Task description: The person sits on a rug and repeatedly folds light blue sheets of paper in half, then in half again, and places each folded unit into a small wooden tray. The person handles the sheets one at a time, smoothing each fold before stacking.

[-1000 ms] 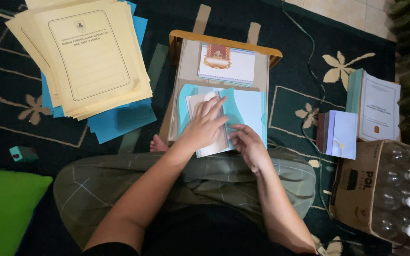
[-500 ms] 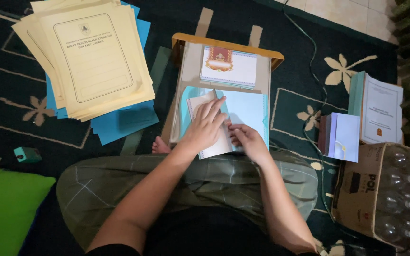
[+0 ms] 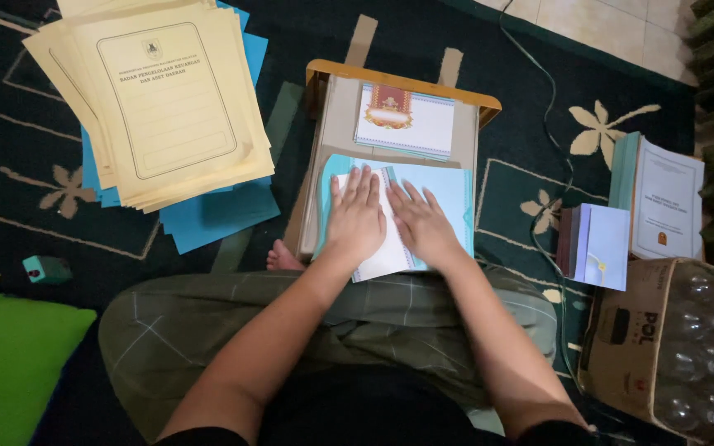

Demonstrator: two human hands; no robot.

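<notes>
I see left hand (image 3: 357, 216) and right hand (image 3: 423, 225) flat, open, pressing white booklet (image 3: 382, 258) onto light blue sheet (image 3: 448, 198) at 12 o'clock; crease-pressing step, firm even pressure needed.

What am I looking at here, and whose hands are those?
The camera sits on a person's head and looks down, so you see their own arms and crossed legs on a dark rug. There is no machine here, just two bare hands. The left hand and the right hand both lie flat, pressing on a white sheet that rests on light blue paper. These lie on a small wooden lap desk. Higher on the desk is a white card. Off to the left is a pile of cream folders, with a green cushion below. To the right stands a box of bottles.
</notes>
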